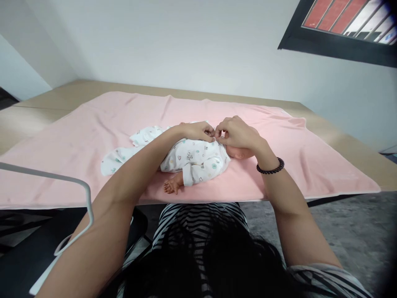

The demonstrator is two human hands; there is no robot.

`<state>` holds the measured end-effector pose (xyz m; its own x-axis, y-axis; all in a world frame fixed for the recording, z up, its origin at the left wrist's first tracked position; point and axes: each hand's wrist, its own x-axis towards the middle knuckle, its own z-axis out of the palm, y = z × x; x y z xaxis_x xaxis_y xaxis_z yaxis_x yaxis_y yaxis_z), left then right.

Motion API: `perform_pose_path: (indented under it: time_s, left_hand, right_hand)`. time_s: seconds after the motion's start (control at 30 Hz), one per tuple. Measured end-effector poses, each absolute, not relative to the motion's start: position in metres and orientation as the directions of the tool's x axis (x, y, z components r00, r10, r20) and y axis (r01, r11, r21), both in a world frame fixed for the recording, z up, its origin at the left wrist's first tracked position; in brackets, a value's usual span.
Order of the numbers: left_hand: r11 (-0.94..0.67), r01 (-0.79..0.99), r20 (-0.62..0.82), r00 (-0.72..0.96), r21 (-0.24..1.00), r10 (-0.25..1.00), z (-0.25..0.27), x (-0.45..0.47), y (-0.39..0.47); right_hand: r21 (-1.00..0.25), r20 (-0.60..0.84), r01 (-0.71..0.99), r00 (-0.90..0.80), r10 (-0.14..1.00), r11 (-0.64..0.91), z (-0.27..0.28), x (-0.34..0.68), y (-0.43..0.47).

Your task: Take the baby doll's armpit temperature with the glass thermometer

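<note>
A baby doll (239, 153) lies on its back with its head to the right, mostly hidden behind my right hand. It wears a white baby shirt (194, 155) printed with small pictures, with matching pants (119, 159) to the left. One bare doll hand (174, 183) sticks out of a folded cuff towards me. My left hand (200, 131) is closed, its fingertips pinching the shirt near the collar. Facing it, my right hand (236, 131) pinches the shirt's neckline, fingers curled. The two hands nearly meet, and the bit of cloth between the fingertips is too small to make out.
A pink blanket (273, 124) covers most of the wooden table (335, 132), its edge hanging near my body. A white wall stands behind, with a barred window (338, 25) at upper right. A bent grey-white bar (62, 174) crosses the lower left, beside a black chair (136, 225).
</note>
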<state>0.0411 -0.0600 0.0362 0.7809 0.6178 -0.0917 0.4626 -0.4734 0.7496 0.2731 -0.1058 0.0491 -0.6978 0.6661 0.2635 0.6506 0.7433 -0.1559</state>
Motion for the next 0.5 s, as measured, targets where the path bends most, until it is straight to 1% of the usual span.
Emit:
perform_pose_path:
  time_s: [0.4,0.5]
  left_hand:
    - [-0.467,0.499,-0.144,0.78,0.73,0.609,0.0371,0.042,-0.0583]
    - [-0.46,0.505,-0.153,0.777,0.73,0.611,0.0375,0.0423,-0.0584]
  right_hand:
    - [-0.106,0.242,0.686,-0.684,0.688,0.72,0.0511,0.2693,-0.111]
    - [-0.067,0.258,0.698,-0.679,0.688,0.713,0.0499,0.2666,-0.1136]
